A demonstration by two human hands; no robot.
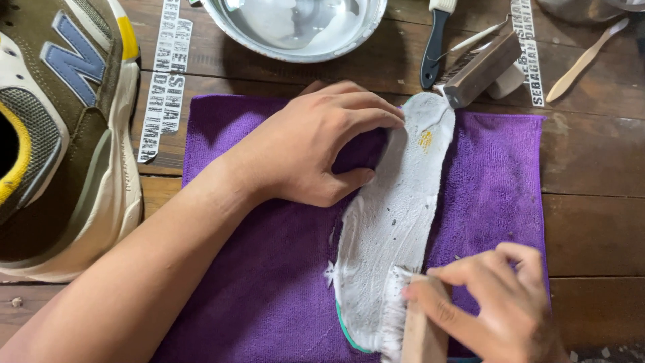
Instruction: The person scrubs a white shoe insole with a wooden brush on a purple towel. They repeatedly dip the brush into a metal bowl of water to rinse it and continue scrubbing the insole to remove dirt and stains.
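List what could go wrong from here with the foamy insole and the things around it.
1. The left hand pins only the top of the insole; the lower end under the brush in the right hand might slide on the purple cloth.
2. Foam may flick past the cloth onto the wooden table.
3. The water bowl sits near the left hand and could get knocked.

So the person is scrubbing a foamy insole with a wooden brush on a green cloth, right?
Not quite: the head view shows the cloth is purple, not green. The rest holds: the right hand works a wooden brush on the foamy insole while the left hand steadies it.
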